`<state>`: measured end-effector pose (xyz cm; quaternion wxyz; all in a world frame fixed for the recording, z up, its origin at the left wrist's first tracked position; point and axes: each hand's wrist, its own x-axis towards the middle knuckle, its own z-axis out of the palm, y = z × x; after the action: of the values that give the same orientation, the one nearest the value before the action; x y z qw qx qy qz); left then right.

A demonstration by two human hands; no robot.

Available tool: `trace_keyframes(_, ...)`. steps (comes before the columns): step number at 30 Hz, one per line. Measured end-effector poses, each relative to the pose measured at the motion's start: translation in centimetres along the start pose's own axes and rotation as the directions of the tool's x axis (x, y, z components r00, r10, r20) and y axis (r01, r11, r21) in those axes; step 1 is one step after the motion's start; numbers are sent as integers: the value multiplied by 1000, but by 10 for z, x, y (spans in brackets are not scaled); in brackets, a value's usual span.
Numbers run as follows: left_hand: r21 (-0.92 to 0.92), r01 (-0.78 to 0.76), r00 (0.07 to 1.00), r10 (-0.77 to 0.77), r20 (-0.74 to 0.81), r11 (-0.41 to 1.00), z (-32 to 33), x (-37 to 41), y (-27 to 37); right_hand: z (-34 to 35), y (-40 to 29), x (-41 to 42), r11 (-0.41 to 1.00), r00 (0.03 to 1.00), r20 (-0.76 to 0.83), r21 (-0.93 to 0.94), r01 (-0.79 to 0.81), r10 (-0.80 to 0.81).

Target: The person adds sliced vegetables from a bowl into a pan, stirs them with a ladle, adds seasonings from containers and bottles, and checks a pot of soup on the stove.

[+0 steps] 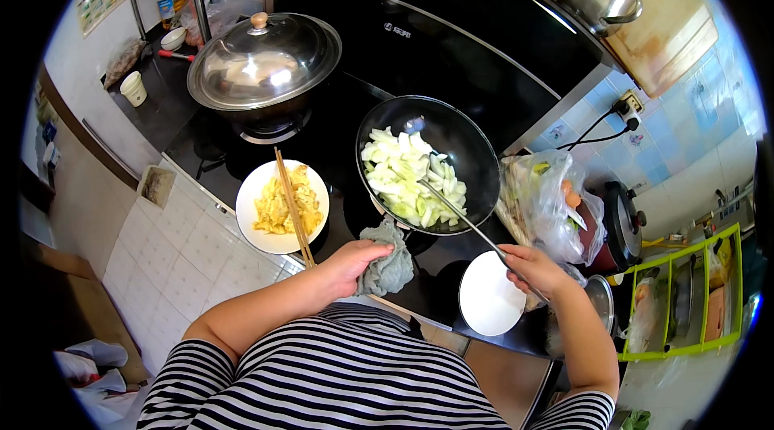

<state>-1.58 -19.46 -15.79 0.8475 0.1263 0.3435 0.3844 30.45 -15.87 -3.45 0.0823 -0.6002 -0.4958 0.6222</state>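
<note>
My left hand (357,263) grips a crumpled grey cloth (387,257) at the near edge of a black wok (465,145); the cloth hides whatever handle lies under it. Pale green-white chopped vegetable pieces (399,170) fill the near left side of the wok. In my right hand (532,269) is the long metal handle of a cooking spatula (465,219), whose head is buried among the pieces. Below that handle sits a white bowl (491,294). Left of the cloth, a white plate (247,212) holds cooked scrambled egg (272,206), with wooden chopsticks (292,206) laid across it.
A lidded pan (266,67) stands on the back left burner. At the right are a clear plastic bag of food (544,200), a dark red electric cooker (617,230) and a green rack (683,297). A paper cup (133,89) stands at the far left, and a black range hood (423,18) rises behind.
</note>
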Motion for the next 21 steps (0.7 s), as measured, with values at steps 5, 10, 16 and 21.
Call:
trace_keyframes(5, -14, 14, 1000, -14, -2, 1000, -2, 3, 0, -14, 13, -47, 961, 959, -255, -271, 54, -126)
trace_keyframes(10, -21, 34, 999, -34, 17, 999, 3, -1, 4, -13, -18, -100, 656, 800, -348, -751, 74, -489)
trace_keyframes(16, 8, 66, 998, -66, -8, 998, 10, -3, 9, -7, -49, -150, 325, 703, -256, -945, -38, -663)
trace_keyframes(21, 10, 57, 998, -57, -14, 998, 9, -4, 9, 10, -38, -112, 52, 759, -233, -966, -255, -608)
